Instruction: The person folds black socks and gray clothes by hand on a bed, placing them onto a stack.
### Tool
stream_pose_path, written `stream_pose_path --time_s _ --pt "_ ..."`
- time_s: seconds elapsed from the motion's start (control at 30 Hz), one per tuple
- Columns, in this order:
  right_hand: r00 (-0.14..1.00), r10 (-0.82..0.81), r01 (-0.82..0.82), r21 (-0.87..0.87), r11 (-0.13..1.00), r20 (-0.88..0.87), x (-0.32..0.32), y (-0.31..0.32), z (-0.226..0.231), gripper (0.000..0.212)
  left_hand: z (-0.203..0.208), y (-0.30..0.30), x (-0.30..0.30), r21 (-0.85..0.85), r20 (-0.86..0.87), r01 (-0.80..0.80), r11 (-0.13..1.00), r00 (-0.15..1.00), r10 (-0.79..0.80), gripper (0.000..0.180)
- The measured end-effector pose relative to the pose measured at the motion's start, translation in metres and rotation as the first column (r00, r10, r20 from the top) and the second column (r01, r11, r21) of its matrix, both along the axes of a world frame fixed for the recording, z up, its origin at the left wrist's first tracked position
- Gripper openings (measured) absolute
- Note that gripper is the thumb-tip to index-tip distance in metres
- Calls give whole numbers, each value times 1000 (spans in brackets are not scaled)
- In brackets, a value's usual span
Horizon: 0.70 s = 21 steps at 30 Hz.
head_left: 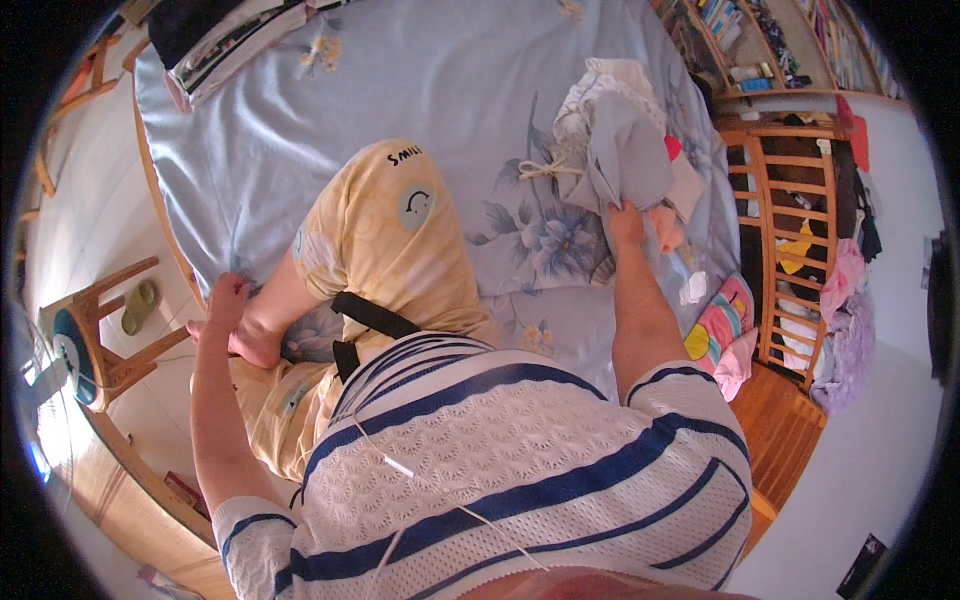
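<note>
My right hand (626, 224) is closed on the near edge of a light grey garment (630, 150), at the front of a small heap of clothes on the bed. A pale tied drawstring (548, 170) sticks out on the heap's left side. Whitish frilled cloth (615, 75) shows at its far end, and peach cloth (664, 228) lies just right of my hand. My left hand (228, 298) is beside my bare foot (256, 342), near the bed's left edge. Its fingers are curled, and whether they pinch anything is hidden.
I sit on a bed with a blue flowered sheet (420, 90). Folded clothes (235, 50) lie at the far left. Colourful striped cloth (722, 318) and a white scrap (692, 288) are on the right, beside a wooden rack (795, 215) hung with clothes. A wooden stool (110, 335) stands left.
</note>
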State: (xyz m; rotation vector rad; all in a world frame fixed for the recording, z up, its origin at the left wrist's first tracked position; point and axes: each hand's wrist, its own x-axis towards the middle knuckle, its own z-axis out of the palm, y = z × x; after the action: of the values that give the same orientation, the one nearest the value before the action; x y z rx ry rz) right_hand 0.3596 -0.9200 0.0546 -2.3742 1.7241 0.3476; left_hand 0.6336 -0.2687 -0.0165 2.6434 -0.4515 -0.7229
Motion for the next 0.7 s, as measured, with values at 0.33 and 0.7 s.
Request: stream_pose_path --time_s 0.33,0.7 --pt "-218 -500 -582 300 756 838 169 82 251 40 92 -142 21 -622 77 146 769 989 -126 24" --pt "-13 -604 -993 61 102 797 182 286 257 49 259 -206 -11 -636 -347 -678 -370 679 -647 64"
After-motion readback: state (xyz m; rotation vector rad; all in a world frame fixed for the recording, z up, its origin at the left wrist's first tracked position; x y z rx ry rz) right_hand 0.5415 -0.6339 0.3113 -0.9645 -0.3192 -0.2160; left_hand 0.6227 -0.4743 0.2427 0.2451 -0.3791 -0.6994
